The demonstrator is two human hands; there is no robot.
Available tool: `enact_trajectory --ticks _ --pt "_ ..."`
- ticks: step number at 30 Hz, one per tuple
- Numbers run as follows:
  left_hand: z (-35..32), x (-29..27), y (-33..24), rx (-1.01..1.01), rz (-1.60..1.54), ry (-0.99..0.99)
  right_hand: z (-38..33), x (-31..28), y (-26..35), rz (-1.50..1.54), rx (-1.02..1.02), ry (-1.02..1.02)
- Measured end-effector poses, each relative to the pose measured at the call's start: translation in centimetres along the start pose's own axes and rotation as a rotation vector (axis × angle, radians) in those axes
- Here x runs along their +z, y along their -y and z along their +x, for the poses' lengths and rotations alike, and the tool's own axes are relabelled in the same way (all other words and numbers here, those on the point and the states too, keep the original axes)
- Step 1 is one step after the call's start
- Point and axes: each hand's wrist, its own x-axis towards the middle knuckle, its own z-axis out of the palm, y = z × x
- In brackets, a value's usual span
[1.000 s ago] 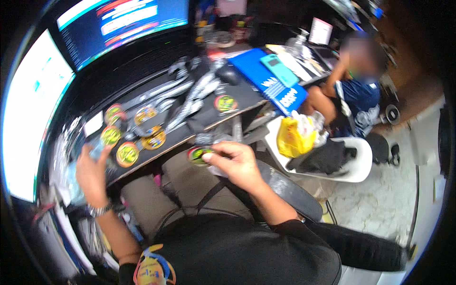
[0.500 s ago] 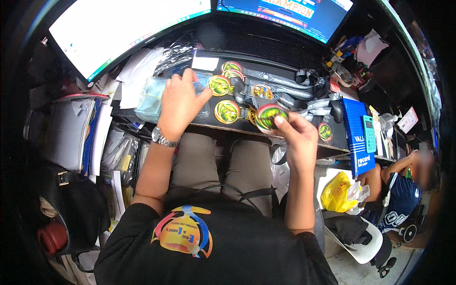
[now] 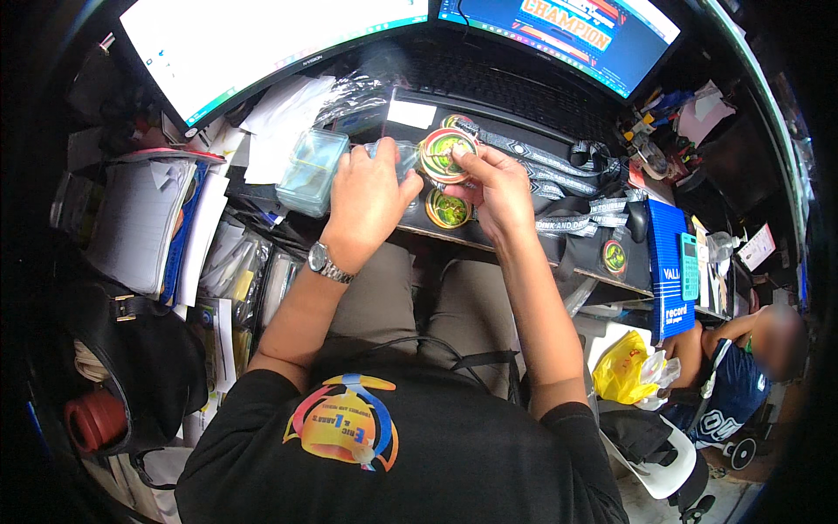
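My right hand [image 3: 499, 190] pinches a round medal [image 3: 449, 155] with a gold and red rim and a green centre, thumb on its face. My left hand [image 3: 371, 199], with a metal watch on the wrist, is curled over a clear plastic case [image 3: 405, 159], fingers on the far side and thumb on the near side. The held medal is just right of that case. A second medal [image 3: 448, 210] lies below it on the desk, partly covered by my right hand. Left of my left hand is a stack of clear plastic cases [image 3: 312, 170].
Printed grey ribbons [image 3: 559, 185] and another medal [image 3: 614, 256] lie on the right. Beyond are a keyboard [image 3: 515, 92] and two monitors [image 3: 279, 44]. A blue record book [image 3: 670, 279] with a teal calculator [image 3: 689, 266] borders the desk. Another person [image 3: 738, 375] sits at far right.
My right hand has carried the medal left and away from me, up beside the clear case. My left hand has stayed nearly in place. The view has shifted slightly.
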Motion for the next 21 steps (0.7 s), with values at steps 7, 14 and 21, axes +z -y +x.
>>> enact_trajectory --ticks 7,14,21 --pt "0.2 -0.4 0.0 -0.041 -0.010 -0.027 1.8 0.8 -1.4 0.353 0.164 0.042" --pt "0.7 -0.7 0.6 -0.133 -0.140 -0.060 2.1 1.6 -1.8 0.357 0.140 0.001" --pt "2.0 -2.8 2.4 -0.171 -0.626 -0.054 0.6 2.3 -1.2 -0.006 0.032 -0.036"
